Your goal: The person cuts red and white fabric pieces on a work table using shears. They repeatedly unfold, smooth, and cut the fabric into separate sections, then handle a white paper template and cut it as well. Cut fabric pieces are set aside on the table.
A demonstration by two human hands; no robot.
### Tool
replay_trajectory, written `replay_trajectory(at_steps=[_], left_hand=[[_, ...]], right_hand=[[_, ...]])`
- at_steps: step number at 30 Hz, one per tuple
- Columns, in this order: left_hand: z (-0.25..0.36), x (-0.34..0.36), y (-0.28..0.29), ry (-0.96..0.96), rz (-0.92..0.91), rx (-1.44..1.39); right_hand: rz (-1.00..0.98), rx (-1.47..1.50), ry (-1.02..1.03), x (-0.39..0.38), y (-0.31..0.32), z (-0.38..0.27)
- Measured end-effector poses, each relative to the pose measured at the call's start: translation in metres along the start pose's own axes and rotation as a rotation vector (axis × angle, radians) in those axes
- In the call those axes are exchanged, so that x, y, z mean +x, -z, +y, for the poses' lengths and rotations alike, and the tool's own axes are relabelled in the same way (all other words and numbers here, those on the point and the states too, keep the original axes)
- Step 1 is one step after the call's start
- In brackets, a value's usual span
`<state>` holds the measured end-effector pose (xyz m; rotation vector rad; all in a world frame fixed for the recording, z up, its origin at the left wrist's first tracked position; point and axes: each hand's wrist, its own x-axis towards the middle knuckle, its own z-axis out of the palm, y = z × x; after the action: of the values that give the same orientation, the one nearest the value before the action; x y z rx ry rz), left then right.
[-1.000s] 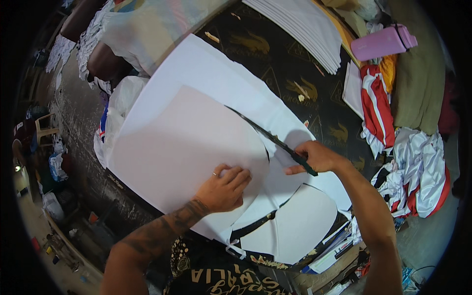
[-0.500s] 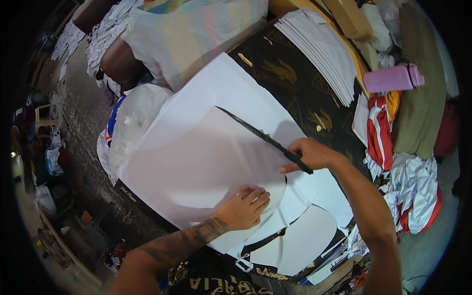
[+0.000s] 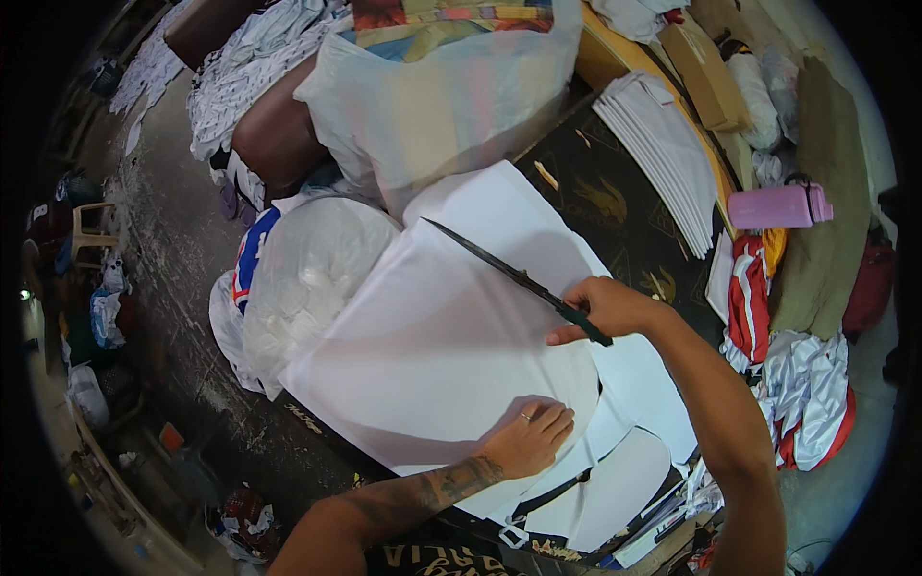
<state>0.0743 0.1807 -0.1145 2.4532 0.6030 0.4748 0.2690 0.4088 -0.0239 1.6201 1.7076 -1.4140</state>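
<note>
My right hand (image 3: 605, 312) grips long dark scissors (image 3: 499, 271), with the blades stretched diagonally up-left over a broad white sheet (image 3: 403, 374) with a curved right edge. Beneath it lies another white sheet (image 3: 645, 379), whose material I cannot make out for certain. My left hand (image 3: 528, 437) rests palm down on the upper sheet near that curved edge, fingers apart and slightly bent. Just below and right of it are smaller white cut pieces (image 3: 619, 480). A black printed board (image 3: 562, 144) shows under the sheets.
A translucent plastic bag (image 3: 317, 269) adjoins the left edge. A large bulging sack (image 3: 423, 115) lies beyond. Rightward are a folded white stack (image 3: 653, 154), a pink bottle (image 3: 778, 206), a cardboard box (image 3: 701, 82) and red-and-white fabric (image 3: 747, 288). A plastic chair (image 3: 93, 226) stands far left.
The view has shifted, showing more of the far bags. The scissors have moved leftward across the sheets, relative to the board. My left hand has slid lower and rightward in the picture.
</note>
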Motion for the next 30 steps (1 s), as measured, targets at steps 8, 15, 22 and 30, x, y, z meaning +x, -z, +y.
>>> replay_trajectory(at_steps=[8, 15, 22, 30], left_hand=[[-0.01, 0.006, 0.008, 0.002, 0.021, -0.033], [-0.009, 0.018, 0.04, 0.08, -0.155, -0.304], [-0.088, 0.134, 0.115, 0.423, -0.066, 0.448], [0.042, 0.202, -0.11, -0.236, -0.157, 0.31]], right_hand=[[0.007, 0.039, -0.041, 0.028, 0.015, -0.048], [0.25, 0.092, -0.059, -0.04, 0.0, -0.059], [0.948, 1.048, -0.377, -0.275, -0.247, 0.057], [1.335, 0.795, -1.264, -0.374, -0.586, 0.12]])
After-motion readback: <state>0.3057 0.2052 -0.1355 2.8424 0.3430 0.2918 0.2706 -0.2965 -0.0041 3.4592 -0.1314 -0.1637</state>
